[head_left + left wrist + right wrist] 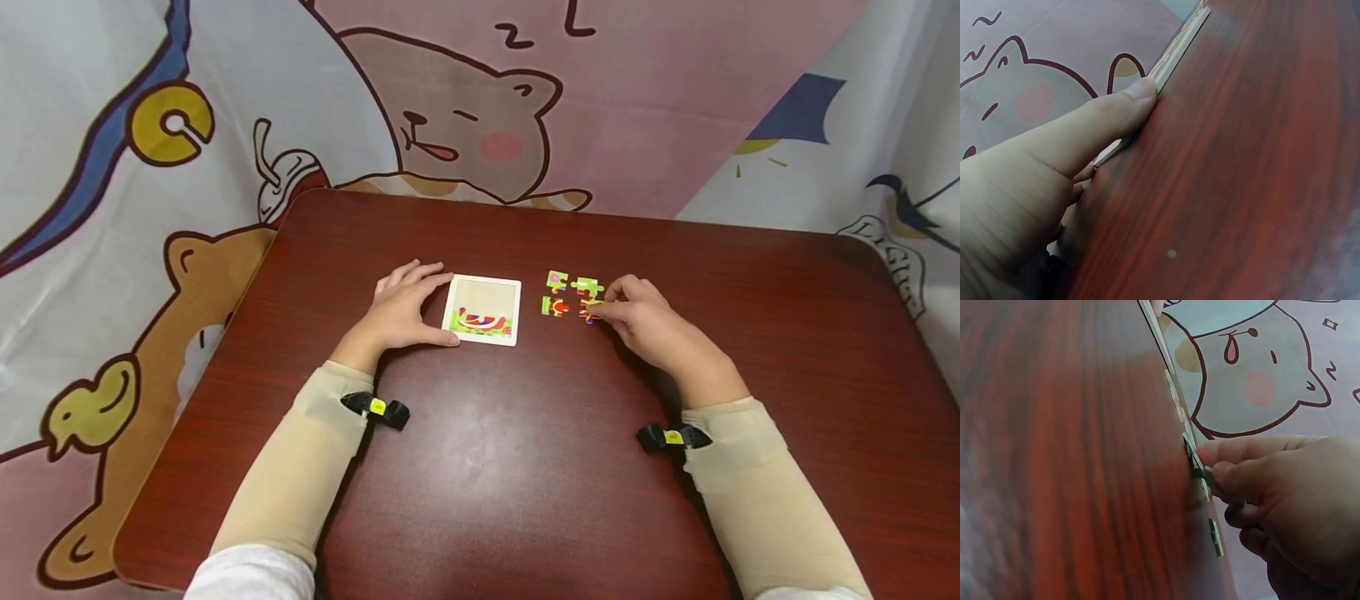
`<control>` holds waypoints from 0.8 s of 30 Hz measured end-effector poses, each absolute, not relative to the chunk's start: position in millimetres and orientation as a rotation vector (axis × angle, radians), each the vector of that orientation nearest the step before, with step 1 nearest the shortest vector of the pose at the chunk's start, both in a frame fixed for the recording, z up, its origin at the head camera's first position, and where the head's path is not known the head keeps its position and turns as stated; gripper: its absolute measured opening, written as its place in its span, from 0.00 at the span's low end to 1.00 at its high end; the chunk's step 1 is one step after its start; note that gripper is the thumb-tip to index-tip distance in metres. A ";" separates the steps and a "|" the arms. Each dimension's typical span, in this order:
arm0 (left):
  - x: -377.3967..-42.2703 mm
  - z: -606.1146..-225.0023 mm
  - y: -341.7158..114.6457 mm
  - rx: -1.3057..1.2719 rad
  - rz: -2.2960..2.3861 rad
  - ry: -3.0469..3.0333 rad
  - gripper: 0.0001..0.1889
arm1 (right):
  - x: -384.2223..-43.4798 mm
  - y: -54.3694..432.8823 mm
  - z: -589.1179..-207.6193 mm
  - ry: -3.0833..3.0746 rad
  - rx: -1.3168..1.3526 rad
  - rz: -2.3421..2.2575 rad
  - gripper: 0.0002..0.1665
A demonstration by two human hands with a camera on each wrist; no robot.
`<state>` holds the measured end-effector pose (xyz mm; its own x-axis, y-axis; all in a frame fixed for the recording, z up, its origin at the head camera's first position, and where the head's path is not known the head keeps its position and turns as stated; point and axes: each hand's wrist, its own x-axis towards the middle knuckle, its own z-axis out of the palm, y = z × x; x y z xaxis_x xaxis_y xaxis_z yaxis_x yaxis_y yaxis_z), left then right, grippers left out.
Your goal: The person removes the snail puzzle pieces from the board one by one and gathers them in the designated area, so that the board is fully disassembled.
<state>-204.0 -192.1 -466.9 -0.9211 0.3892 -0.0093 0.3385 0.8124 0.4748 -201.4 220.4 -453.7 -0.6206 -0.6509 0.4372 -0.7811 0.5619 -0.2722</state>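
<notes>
A small square puzzle board [482, 292] with a white rim lies on the table, a colourful strip of picture along its near side. My left hand [401, 312] holds it by the left corners, forefinger at the far one and thumb [1141, 90] at the near one. To the board's right, my right hand [645, 317] pinches a red and yellow jigsaw piece [587, 312] between thumb and forefinger. That piece is tilted in the right wrist view. Beside it lie a pink-flowered piece [557, 280], a green piece [588, 287] and a green and red piece [555, 307].
The dark red wooden table [480, 467] carries the board and pieces. Another loose piece [1217, 537] lies by the right hand's curled fingers. A cartoon-printed cloth [637, 100] hangs behind the table. Each wrist wears a black strap.
</notes>
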 end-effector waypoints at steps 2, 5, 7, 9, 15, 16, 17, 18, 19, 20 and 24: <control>-203.8 -466.7 -192.3 0.581 0.729 2.887 0.60 | -201.5 220.2 -452.8 -2.520 1.183 0.644 0.20; -203.6 -466.9 -192.8 0.578 0.728 2.887 0.60 | -201.9 220.6 -453.0 -2.535 1.181 0.651 0.20; -203.2 -466.9 -193.1 0.576 0.725 2.887 0.60 | -202.2 222.0 -454.3 -2.548 1.162 0.657 0.19; -202.9 -466.8 -193.2 0.575 0.724 2.888 0.60 | -202.4 224.2 -455.2 -2.572 1.127 0.656 0.17; -203.1 -467.0 -193.0 0.575 0.718 2.886 0.60 | -199.5 230.6 -452.0 -2.722 0.982 0.574 0.14; -203.3 -467.1 -193.0 0.574 0.718 2.886 0.60 | -199.0 231.2 -451.6 -2.738 0.975 0.561 0.14; -203.5 -467.3 -193.0 0.573 0.718 2.887 0.60 | -198.7 231.6 -451.5 -2.744 0.974 0.555 0.14; -203.7 -467.6 -193.1 0.572 0.717 2.888 0.60 | -198.8 232.0 -451.8 -2.748 0.975 0.553 0.14; -203.9 -467.9 -193.1 0.572 0.717 2.889 0.60 | -198.8 232.6 -452.3 -2.751 0.974 0.552 0.15; -204.1 -468.2 -193.1 0.572 0.716 2.890 0.60 | -198.9 232.8 -452.6 -2.755 0.973 0.552 0.15; -204.7 -468.7 -192.7 0.573 0.716 2.891 0.60 | -198.7 234.1 -453.9 -2.784 0.935 0.564 0.16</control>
